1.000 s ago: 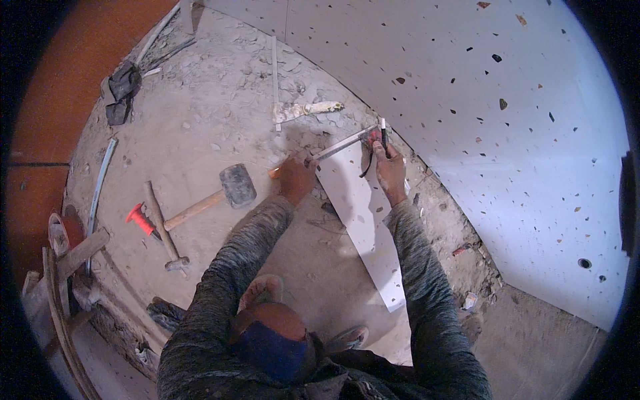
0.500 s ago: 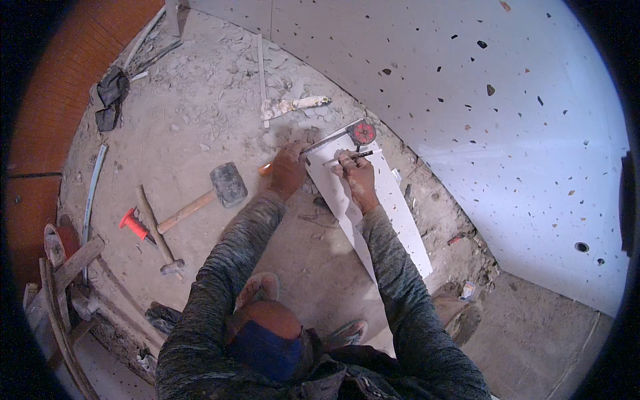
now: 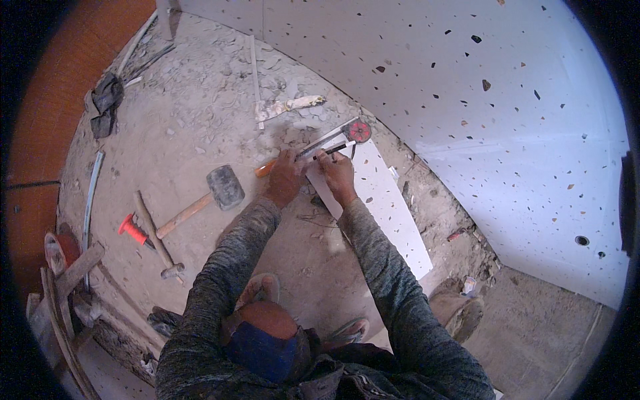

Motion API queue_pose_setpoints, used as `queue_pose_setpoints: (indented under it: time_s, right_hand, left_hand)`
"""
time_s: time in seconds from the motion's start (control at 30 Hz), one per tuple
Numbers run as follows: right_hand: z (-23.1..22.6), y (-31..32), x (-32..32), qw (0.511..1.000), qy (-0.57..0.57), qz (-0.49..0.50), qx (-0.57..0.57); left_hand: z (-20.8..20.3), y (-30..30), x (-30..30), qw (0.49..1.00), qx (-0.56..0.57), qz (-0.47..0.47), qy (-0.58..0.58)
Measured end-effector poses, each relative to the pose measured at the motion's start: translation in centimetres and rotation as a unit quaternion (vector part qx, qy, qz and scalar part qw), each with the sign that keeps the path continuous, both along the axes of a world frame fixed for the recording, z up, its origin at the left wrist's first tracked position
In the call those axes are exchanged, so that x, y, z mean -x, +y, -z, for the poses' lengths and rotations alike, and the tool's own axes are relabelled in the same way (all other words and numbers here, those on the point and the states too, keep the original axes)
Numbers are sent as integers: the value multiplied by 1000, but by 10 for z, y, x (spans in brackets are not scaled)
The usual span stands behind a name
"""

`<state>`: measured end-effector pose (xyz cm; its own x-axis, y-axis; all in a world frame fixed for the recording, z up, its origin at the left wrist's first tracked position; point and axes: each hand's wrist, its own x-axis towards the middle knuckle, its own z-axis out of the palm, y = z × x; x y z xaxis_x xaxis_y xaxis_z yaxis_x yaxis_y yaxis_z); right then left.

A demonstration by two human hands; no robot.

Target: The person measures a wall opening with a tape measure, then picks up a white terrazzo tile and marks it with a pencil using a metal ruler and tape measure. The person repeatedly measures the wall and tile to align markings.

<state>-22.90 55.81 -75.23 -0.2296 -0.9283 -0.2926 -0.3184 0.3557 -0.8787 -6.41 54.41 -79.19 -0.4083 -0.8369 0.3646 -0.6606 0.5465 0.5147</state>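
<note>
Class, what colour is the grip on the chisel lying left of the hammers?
Red grip, shown in the head view.

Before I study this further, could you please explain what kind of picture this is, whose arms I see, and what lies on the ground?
No machine is here. The picture comes from a wide fisheye camera worn on a person's head, looking down, so straight edges bend near the rim. The two grey-sleeved arms entering from below are that person's own.

The left hand presses a metal ruler with a red disc at its far end across a narrow white tile strip. The right hand holds a dark pencil against the ruler.

Everything lies on a rough, dusty cement floor. To the left lie a rubber mallet with a wooden handle, a red-handled chisel and a small hammer. To the right is a large white speckled tiled floor.
</note>
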Motion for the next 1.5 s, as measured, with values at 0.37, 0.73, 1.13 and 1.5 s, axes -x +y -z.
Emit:
queue_pose_setpoints:
  time_s: [0.37,0.73,1.13,1.5]
  right_hand:
    - [24,-19,16,898,399,86,167]
    - [-20,-28,84,932,284,87,205]
    - [-26,-64,75,918,372,-67,123]
    - [-14,-80,114,875,393,-91,266]
  left_hand:
    - [-1,6,-9,999,-45,28,-4]
    - [8,7,5,993,-35,-105,36]
    - [-16,-8,0,990,-123,-51,48]
    - [-12,-11,4,991,-101,-60,66]
